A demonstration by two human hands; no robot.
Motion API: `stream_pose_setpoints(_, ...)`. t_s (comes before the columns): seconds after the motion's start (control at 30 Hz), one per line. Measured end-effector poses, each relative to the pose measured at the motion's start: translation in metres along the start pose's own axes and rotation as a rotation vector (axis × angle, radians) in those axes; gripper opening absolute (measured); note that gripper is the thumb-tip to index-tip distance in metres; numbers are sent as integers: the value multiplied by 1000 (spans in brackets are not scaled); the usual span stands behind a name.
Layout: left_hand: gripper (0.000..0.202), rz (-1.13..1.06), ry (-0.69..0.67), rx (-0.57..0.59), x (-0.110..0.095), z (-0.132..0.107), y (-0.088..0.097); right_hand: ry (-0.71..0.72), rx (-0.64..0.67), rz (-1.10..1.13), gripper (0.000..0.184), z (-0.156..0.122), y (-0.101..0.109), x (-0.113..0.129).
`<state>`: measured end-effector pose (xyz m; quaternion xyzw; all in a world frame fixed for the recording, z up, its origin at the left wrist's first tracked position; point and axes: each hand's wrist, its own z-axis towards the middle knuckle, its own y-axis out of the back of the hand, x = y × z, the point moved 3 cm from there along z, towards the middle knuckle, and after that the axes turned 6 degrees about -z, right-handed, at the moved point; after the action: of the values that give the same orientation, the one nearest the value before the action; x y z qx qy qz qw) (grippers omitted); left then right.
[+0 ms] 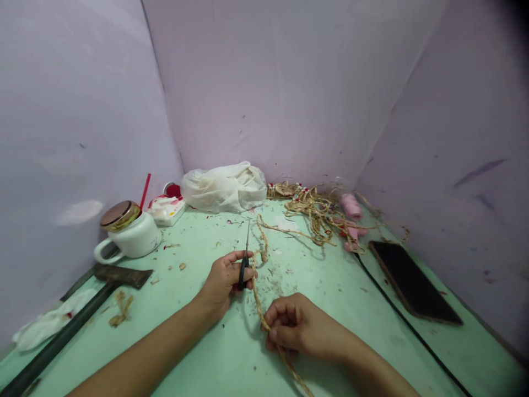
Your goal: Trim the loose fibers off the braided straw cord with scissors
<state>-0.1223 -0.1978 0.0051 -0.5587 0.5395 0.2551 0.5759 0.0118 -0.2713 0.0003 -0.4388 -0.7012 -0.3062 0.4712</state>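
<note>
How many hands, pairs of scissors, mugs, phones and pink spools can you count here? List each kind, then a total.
Hands: 2, left hand and right hand
Scissors: 1 pair
Mug: 1
Phone: 1
Pink spool: 1
Total: 6

Straw-tan cord at lower centre, black-handled scissors mid-frame, mint-green tabletop, white mug at left, pink spool right of centre, pale lilac walls above, black phone at right

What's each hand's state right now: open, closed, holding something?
Left hand: grip closed on black-handled scissors; whether it also pinches the twisted cord cannot be told.
Right hand: grip closed on that same cord.
</note>
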Motion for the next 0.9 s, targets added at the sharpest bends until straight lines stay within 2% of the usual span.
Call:
stream_pose_setpoints(0.13, 43, -2, -15, -20, 3, -4, -5, 66, 39, 41, 13, 1, 2, 2)
stream_pose_setpoints(0.27, 42, -23, -30, -8, 5, -10, -13, 113, -43, 107, 22, 6, 3, 3)
stream_pose_setpoints(0.37, 42, -6, -33, -1, 7, -13, -19, 117, -99, 71, 18, 7, 2, 2)
stream_pose_setpoints(0.53, 43, 28, 0, 14, 9, -14, -25, 212, -145, -36, 13, 1, 0, 7)
stream_pose_setpoints(0.67, 41, 21, -42, -14, 7, -12, -25, 169, -176, 70, 19, 5, 2, 8)
stream_pose_setpoints(0.8, 41, 35, -65, -28, 4, -12, -26, 93, -267, 146, 28, 11, 4, 5)
stream_pose_setpoints(0.9, 42, 77, -104, -72, 4, -11, -26, 113, -369, 111, 27, 13, 6, 1)
